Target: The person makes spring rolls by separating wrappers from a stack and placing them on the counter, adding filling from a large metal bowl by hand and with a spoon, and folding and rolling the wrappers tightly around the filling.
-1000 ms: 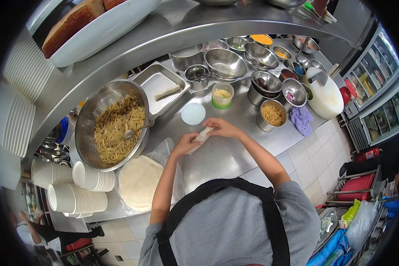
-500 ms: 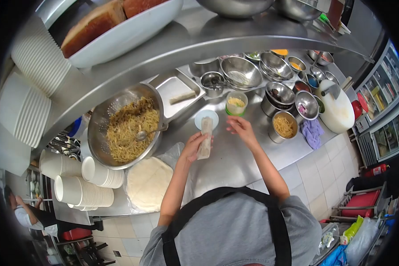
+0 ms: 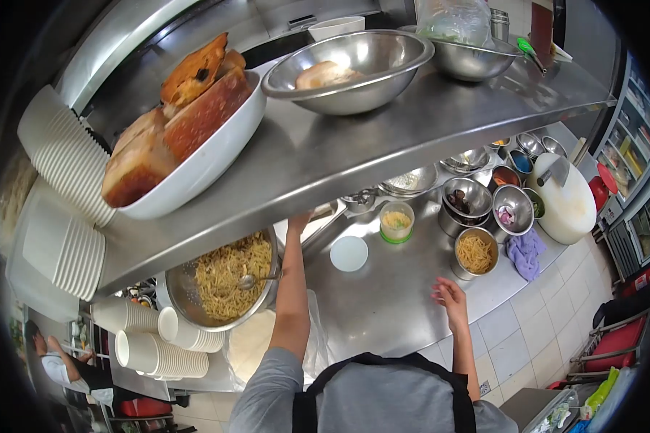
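Tray: on the counter (image 3: 372,310), partly under the shelf (image 3: 354,162); you see only a pale strip of the tray (image 3: 316,226) to the right of your forearm.
Tray's direction: its visible right edge slants away from you and rightward; the shelf hides too much to tell the long axis.
Left hand (image 3: 300,219): extended to the tray, mostly behind the shelf's edge; you cannot tell whether its fingers are spread or closed, or what they hold.
Right hand (image 3: 449,292): fingers loosely parted and slightly curled, over the counter near its front edge, with nothing seen in its grasp; probably held back because the left alone has the reach.
Mixing bowl (image 3: 183,290): just left of your forearm, holding shredded food (image 3: 227,274) and a spoon (image 3: 248,281); its handle points toward you at the right, likely for ready grasping.
Disc (image 3: 349,253): right of the forearm, near the tub (image 3: 396,222), both presumably central for either hand.
Pale sheet (image 3: 249,345): partly beneath your left arm, probably kept close for use.
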`<state>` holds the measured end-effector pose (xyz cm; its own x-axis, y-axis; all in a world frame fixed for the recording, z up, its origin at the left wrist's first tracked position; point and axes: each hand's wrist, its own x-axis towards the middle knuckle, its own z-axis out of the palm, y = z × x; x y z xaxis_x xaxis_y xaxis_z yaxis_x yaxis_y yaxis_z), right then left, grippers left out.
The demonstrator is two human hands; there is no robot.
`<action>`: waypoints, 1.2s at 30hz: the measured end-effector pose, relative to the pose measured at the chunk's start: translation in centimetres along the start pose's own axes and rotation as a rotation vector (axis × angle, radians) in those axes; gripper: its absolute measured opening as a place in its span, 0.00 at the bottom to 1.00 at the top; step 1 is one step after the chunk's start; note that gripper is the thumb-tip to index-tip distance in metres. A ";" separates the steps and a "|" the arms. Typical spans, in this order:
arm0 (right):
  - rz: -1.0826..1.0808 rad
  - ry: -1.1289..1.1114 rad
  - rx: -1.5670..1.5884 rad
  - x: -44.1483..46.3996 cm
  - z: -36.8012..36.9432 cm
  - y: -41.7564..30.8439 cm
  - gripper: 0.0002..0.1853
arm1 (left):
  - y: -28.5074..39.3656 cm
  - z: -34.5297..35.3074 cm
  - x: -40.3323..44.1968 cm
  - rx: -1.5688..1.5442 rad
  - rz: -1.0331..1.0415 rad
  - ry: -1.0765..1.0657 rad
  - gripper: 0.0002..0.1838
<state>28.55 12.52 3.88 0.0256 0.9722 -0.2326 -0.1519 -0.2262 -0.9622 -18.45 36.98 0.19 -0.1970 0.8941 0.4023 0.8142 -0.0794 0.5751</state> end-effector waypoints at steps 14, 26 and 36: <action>0.007 0.057 -0.062 -0.5 -1.9 -0.6 0.15 | -0.7 1.6 -0.9 0.469 -0.184 -0.295 0.24; -0.106 -0.120 -0.178 2.2 1.9 -1.3 0.17 | 8.9 -2.9 -6.7 0.449 -0.180 -0.301 0.28; -0.661 -1.041 -0.600 1.8 23.1 -2.2 0.19 | 16.4 -14.8 -32.3 -0.265 0.004 -0.690 0.19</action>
<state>6.14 16.14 8.84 -0.8620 0.4432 0.2462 0.0526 0.5613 -0.8260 -6.81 0.27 7.15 0.2650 0.9605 -0.0849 0.6378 -0.1086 0.7625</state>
